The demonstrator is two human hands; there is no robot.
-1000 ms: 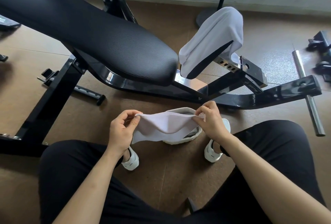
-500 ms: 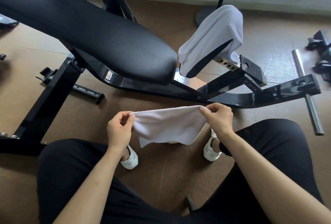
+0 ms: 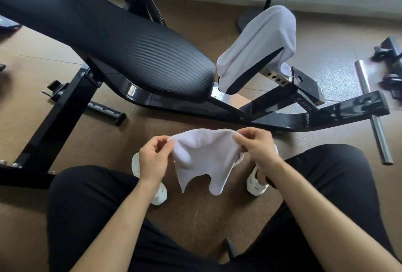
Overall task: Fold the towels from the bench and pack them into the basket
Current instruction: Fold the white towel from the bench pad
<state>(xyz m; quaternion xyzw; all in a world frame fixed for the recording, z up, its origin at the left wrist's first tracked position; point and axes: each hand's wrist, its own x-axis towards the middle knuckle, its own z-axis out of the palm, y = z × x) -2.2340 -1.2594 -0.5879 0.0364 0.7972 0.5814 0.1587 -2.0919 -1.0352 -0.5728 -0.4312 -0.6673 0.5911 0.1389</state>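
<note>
The left hand (image 3: pixel 153 158) and right hand (image 3: pixel 256 147) each pinch an upper corner of a small white towel (image 3: pixel 204 158) between thumb and fingertips. The cloth hangs slack between them, above the brown floor (image 3: pixel 195 217) and between the person's white shoes (image 3: pixel 255 182). A sliver of white woven basket (image 3: pixel 239 159) shows just under the right hand. Beyond, a second white towel (image 3: pixel 261 43) drapes over the raised seat pad of the black padded desk (image 3: pixel 130 43).
</note>
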